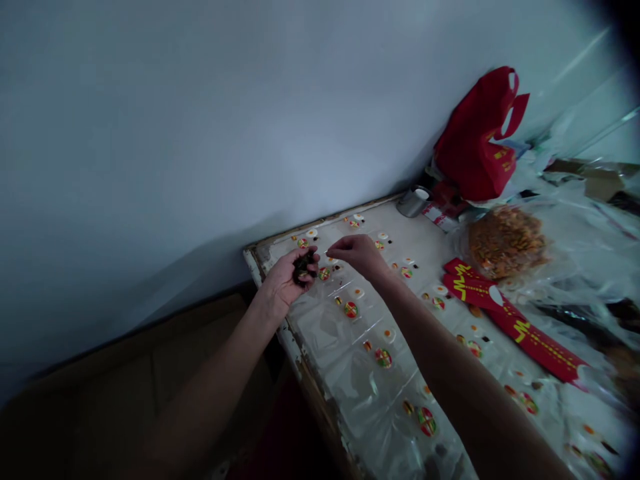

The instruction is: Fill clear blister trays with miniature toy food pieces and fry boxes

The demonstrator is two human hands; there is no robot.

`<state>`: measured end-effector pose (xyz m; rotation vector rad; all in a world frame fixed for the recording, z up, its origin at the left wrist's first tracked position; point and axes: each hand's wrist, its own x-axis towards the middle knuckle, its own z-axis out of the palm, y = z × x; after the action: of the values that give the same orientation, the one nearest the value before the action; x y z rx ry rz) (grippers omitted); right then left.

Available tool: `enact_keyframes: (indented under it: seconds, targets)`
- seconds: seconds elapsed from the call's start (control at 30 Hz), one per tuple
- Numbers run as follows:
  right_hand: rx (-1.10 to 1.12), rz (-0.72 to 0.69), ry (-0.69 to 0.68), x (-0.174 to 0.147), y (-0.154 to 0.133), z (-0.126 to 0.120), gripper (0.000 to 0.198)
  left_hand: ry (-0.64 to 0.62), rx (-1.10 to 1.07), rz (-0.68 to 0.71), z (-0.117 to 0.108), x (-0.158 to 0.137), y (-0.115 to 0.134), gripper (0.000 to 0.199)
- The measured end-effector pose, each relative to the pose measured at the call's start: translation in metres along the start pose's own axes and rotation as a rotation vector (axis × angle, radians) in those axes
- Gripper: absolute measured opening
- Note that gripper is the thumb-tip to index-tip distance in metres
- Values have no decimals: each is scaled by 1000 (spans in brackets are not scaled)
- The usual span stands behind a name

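My left hand (286,279) is cupped palm up over the table's far left corner, its fingers curled round several small dark pieces (303,268). I cannot make out what kind they are. Just right of it my right hand (356,255) hovers with thumb and fingertips pinched together; anything between them is too small to tell. Beneath both hands, rows of clear plastic (325,333) cover the table. On it lie repeated groups of tiny pieces: a red-and-green disc (351,309), a fried-egg shape (359,293), a small brown-and-yellow piece (338,301), and dark bits in several groups.
A metal can (413,202) stands near the wall, beside a red bag (475,140). To the right are a clear bag of orange-brown pieces (507,241) and red strips with yellow marks (535,340). The table's worn edge (313,393) runs along the left.
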<state>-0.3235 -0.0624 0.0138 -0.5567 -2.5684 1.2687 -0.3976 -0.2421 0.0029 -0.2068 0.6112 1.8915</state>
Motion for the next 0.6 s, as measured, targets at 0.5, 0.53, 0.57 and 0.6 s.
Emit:
enact_keyframes:
  seconds: [0.5,0.53,0.57,0.6]
  targets:
    - [658,-35,139,-112,-16,20,25,23,-201,-9,20,-19,-61,16]
    - [655,-11,147,-112,-16,12,26,27,-209,-28,21,-17,-61,16]
    - [644,6,162,-110,-15,2,27,24,-225,-54,22,-16,-60,16]
    - [625,25,178,-109,-12,-10,27,20,-249,-78,23,-14,-58,15]
